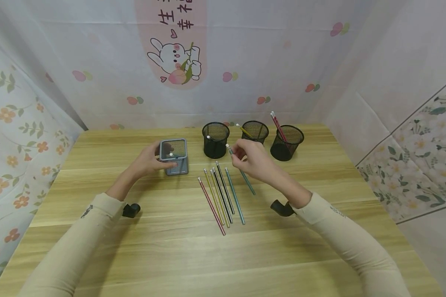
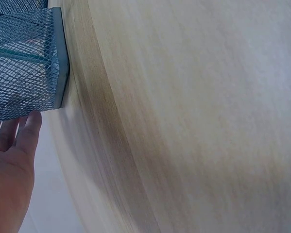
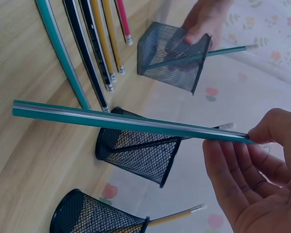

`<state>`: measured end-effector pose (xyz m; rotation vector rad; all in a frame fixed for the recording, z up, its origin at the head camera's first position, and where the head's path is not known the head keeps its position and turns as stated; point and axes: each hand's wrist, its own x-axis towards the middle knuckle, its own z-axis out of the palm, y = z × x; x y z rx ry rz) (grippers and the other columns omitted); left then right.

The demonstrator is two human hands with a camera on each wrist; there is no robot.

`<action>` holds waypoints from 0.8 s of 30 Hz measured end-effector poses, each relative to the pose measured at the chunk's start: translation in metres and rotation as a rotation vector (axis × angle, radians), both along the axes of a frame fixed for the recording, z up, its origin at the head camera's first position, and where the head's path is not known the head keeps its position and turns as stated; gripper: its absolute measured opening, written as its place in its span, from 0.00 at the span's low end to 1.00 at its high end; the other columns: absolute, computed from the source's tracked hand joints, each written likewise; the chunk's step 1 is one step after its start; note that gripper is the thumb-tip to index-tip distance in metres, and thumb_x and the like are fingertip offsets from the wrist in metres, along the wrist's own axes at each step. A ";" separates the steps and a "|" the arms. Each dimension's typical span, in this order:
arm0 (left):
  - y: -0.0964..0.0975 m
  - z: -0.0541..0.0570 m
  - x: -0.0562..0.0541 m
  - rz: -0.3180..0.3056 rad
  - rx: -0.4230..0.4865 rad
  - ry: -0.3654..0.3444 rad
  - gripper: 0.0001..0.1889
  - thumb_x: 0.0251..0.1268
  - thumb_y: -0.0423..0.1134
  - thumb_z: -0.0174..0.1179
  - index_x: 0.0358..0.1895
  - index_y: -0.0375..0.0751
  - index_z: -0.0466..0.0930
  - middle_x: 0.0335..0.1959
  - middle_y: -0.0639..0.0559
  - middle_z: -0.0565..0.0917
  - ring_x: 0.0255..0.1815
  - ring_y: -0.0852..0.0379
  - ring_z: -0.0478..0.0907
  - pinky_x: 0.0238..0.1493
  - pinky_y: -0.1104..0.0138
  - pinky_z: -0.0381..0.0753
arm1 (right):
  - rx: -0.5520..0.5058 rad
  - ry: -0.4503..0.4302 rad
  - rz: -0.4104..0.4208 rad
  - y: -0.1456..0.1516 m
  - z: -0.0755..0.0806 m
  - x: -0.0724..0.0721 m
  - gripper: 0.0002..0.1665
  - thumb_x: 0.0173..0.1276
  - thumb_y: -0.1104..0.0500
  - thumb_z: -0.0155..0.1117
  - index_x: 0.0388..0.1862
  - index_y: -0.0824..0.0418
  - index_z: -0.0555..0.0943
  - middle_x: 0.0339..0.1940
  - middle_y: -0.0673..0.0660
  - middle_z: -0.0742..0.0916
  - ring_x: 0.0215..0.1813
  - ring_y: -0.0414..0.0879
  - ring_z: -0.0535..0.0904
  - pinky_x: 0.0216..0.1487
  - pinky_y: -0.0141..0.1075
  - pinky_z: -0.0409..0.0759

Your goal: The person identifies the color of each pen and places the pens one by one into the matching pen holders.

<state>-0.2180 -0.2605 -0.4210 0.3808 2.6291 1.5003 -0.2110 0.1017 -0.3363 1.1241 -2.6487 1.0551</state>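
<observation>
My left hand (image 1: 145, 161) holds a grey square mesh pencil cup (image 1: 183, 166) on the table, thumb on the front and fingers behind. One teal pencil leans inside that cup, its white eraser upward. My right hand (image 1: 258, 161) pinches another teal pencil (image 3: 135, 124) near its eraser end, clear of the tabletop and slanting down. Beneath it, a row of pencils (image 1: 215, 194) lies on the table: red, yellow, black and one teal. In the right wrist view the held pencil crosses in front of a round black mesh cup (image 3: 150, 167).
Three round black mesh cups stand along the back: the left one (image 1: 214, 150) holds a dark pencil, the middle one (image 1: 258, 128) a yellow, the right one (image 1: 280, 153) red pencils. Black curved pieces (image 1: 131, 210) lie by each forearm. A printed curtain (image 1: 226, 49) hangs behind.
</observation>
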 end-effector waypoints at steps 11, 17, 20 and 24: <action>0.000 -0.001 0.000 -0.004 -0.006 0.004 0.34 0.57 0.38 0.78 0.63 0.30 0.70 0.62 0.35 0.77 0.65 0.38 0.73 0.58 0.47 0.78 | -0.091 0.057 0.030 0.000 0.004 -0.001 0.02 0.69 0.69 0.64 0.40 0.66 0.81 0.34 0.54 0.85 0.34 0.44 0.82 0.32 0.37 0.81; 0.000 -0.001 0.000 -0.007 0.011 -0.006 0.34 0.58 0.37 0.77 0.63 0.29 0.69 0.63 0.33 0.76 0.66 0.38 0.72 0.60 0.46 0.76 | -0.152 0.083 0.073 -0.003 0.004 -0.001 0.03 0.69 0.70 0.64 0.41 0.66 0.81 0.36 0.54 0.85 0.36 0.43 0.82 0.33 0.35 0.84; 0.005 0.011 0.006 -0.007 0.008 -0.018 0.33 0.60 0.34 0.75 0.63 0.26 0.68 0.64 0.30 0.74 0.67 0.35 0.70 0.61 0.45 0.75 | -0.180 0.091 0.092 -0.005 0.005 0.000 0.03 0.70 0.70 0.64 0.41 0.65 0.81 0.37 0.54 0.84 0.37 0.43 0.83 0.34 0.34 0.84; 0.006 0.015 0.008 -0.004 0.012 -0.023 0.33 0.60 0.33 0.75 0.63 0.24 0.67 0.64 0.28 0.74 0.67 0.34 0.69 0.62 0.44 0.74 | -0.210 0.086 0.109 -0.008 0.007 0.002 0.04 0.70 0.70 0.64 0.43 0.66 0.81 0.38 0.54 0.84 0.39 0.43 0.83 0.36 0.34 0.85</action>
